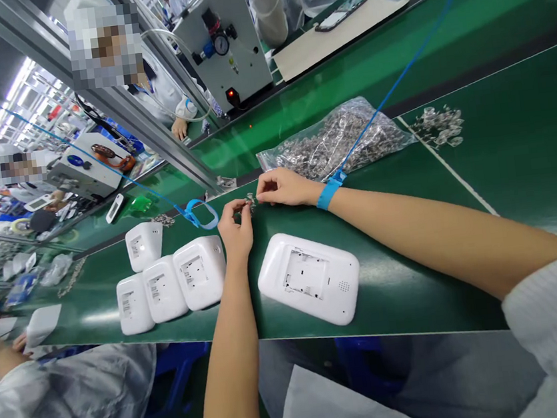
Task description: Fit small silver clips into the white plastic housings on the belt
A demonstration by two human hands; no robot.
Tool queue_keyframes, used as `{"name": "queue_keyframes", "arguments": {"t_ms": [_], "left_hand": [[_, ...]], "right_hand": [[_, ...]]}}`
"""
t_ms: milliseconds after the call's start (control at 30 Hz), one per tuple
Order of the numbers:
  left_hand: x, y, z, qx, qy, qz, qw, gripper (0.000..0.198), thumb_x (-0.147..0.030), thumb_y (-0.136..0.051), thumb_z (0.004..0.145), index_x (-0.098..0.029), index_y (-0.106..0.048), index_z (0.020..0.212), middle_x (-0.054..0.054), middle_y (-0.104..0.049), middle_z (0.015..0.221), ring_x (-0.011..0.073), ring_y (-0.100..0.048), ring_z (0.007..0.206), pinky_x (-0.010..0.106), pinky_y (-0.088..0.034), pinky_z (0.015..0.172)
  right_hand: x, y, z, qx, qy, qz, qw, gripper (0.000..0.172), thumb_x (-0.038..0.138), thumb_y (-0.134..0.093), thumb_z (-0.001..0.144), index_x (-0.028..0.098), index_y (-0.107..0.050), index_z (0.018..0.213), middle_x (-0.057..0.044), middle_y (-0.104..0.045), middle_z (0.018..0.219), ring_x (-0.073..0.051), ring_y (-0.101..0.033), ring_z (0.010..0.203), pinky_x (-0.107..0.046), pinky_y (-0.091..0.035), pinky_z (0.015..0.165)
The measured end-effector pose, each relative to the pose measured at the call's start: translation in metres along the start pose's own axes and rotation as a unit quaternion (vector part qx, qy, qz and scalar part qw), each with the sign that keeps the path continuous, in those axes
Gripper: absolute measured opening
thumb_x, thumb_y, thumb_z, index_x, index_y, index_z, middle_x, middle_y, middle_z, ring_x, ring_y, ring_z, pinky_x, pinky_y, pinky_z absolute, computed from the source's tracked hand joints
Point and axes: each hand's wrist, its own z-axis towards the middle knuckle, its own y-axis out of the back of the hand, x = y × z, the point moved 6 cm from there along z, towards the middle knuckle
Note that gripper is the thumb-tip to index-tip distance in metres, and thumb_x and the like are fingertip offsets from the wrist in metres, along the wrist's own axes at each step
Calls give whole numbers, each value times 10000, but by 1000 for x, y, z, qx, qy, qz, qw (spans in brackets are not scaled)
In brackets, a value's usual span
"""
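Observation:
My left hand (235, 230) is closed in a pinch on small shiny metal parts (251, 200) at its fingertips. Just to the right, my right hand (285, 187) has its fingers curled together, with whatever is in them too small to make out. A blue strap (329, 191) circles my right wrist. Below both hands a white plastic housing (309, 279) lies on the green bench, its square recess facing up. Behind my right hand lies a clear plastic bag (335, 137) full of small metal parts.
Several white housings (198, 273) stand left of my left forearm. A loose blue wrist strap (201, 214) lies behind them. More small metal parts (439, 127) are heaped at the right. A metal post (170, 141) rises at the back; a co-worker's sleeve (69, 400) is at lower left.

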Motion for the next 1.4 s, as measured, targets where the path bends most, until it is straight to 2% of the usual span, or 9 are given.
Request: {"name": "queue_keyframes", "arguments": {"t_ms": [200, 400, 633, 800, 967, 1167, 1233, 1333, 1400], "left_hand": [[5, 1, 1, -4, -5, 59, 998, 127, -265, -587, 907, -216, -649, 1006, 31, -703, 947, 173, -648, 866, 314, -520, 846], [4, -6, 1, 42, -31, 86, 995, 128, -237, -639, 889, -231, -696, 1004, 38, -716, 969, 208, -638, 905, 359, -494, 878], [0, -7, 2, 66, -53, 112, 990, 114, -244, -609, 934, -232, -703, 873, 18, -649, 776, 200, -574, 798, 343, -458, 810], [4, -9, 2, 70, -49, 120, 989, 119, -211, -593, 929, -223, -711, 921, 28, -670, 823, 207, -594, 826, 355, -445, 804], [9, -14, 1, 96, -63, 133, 984, 174, -217, -570, 951, -218, -717, 1045, 33, -670, 816, 213, -603, 838, 366, -466, 834], [9, -16, 1, 98, -67, 92, 989, 166, -257, -517, 985, -210, -676, 1004, 56, -691, 935, 202, -634, 908, 347, -504, 861], [5, -18, 0, 113, -79, 72, 988, 165, -245, -503, 987, -206, -663, 1002, 58, -693, 944, 198, -637, 907, 337, -511, 848], [2, -18, -2, 118, -79, 56, 988, 152, -236, -494, 990, -206, -643, 997, 52, -683, 918, 187, -627, 865, 318, -511, 806], [2, -16, -2, 98, -74, 58, 991, 138, -246, -502, 990, -206, -633, 973, 42, -664, 878, 176, -608, 817, 300, -500, 764]], "right_hand": [[8, 7, -3, -19, 27, 61, 998, 162, 283, -728, 734, 145, -642, 732, 15, -606, 586, -113, -546, 544, -213, -401, 506], [5, 6, -1, -9, 18, 69, 997, 161, 281, -734, 689, 138, -666, 718, -3, -632, 597, -116, -552, 542, -219, -412, 509], [1, 7, 3, -36, 13, -16, 999, 47, 141, -691, 635, 135, -703, 680, -22, -683, 665, -140, -595, 621, -232, -431, 569], [18, 3, 3, -5, 83, -116, 990, 246, 68, -627, 690, 128, -768, 882, -13, -692, 727, -145, -614, 679, -248, -455, 664], [30, -3, 3, 45, 185, -265, 945, 218, 50, -591, 751, 143, -772, 828, -52, -704, 838, -158, -603, 740, -270, -433, 727], [25, -3, 3, 63, 209, -331, 918, 187, 71, -556, 857, 144, -725, 889, -59, -694, 834, -180, -592, 770, -287, -403, 733], [30, -6, -1, 76, 234, -397, 884, 232, 52, -510, 882, 147, -716, 926, -68, -688, 859, -187, -577, 777, -294, -380, 706], [45, -14, -11, 106, 316, -500, 799, 288, 72, -433, 960, 150, -710, 942, -94, -675, 894, -208, -554, 799, -320, -354, 694], [53, -19, -15, 126, 346, -522, 769, 323, 89, -397, 996, 149, -699, 901, -95, -665, 867, -211, -548, 796, -332, -358, 704]]}}
